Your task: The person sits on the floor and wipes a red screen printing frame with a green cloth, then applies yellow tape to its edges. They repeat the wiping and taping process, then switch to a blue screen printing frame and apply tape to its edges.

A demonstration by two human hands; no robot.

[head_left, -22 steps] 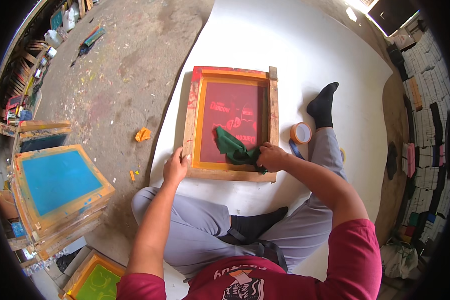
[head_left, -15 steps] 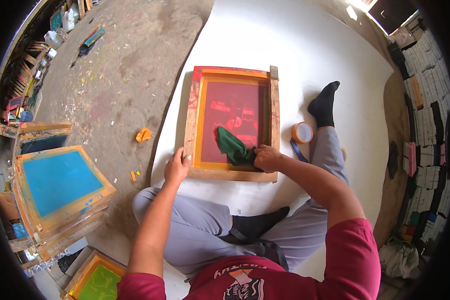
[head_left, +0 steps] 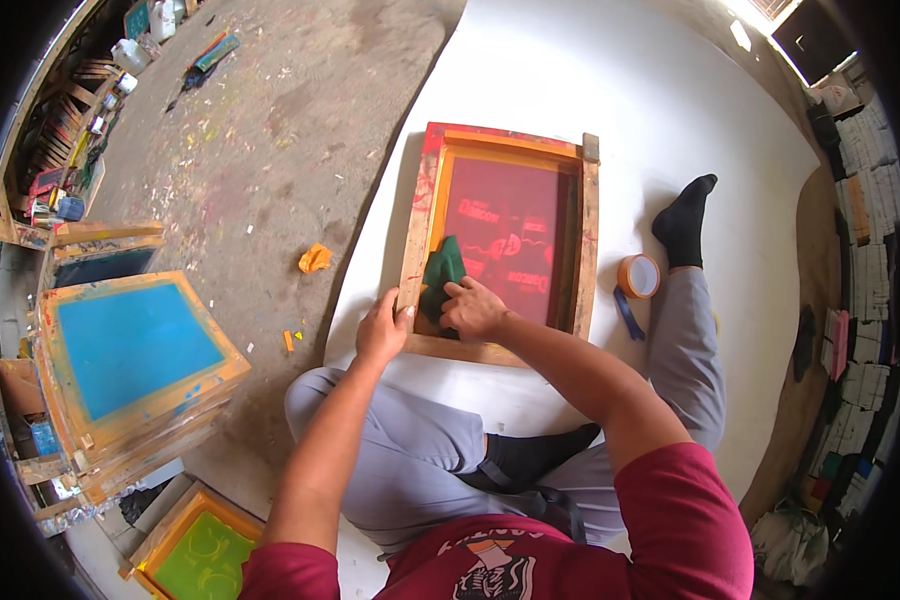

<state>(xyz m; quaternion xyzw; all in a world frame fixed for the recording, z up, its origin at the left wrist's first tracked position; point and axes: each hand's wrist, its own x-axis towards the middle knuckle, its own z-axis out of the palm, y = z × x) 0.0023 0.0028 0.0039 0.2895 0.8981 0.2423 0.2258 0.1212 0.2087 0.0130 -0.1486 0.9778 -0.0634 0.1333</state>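
A wooden screen-printing frame [head_left: 588, 260] with a dark red mesh lies in front of me on a white sheet. Pale red lettering and shapes show on the mesh. My left hand [head_left: 382, 328] grips the frame's left rail near its lower corner. Inside that corner, my right hand [head_left: 473, 308] presses a dark green cloth [head_left: 443, 268] against the mesh, fingers curled on it. Part of the cloth is hidden under the hand. Orange tape edges the mesh along the inside of the wood.
A tape roll [head_left: 638, 276] and a blue strip [head_left: 629, 314] lie right of the frame, beside my outstretched leg. Crumpled orange tape [head_left: 315, 258] is on the floor to the left. Stacked frames with a blue screen [head_left: 135, 345] and a green screen [head_left: 205, 560] stand nearer left.
My right hand has carried the green cloth from the frame's lower right to its lower left corner. My left hand keeps its grip on the left rail. The whole view has shifted slightly.
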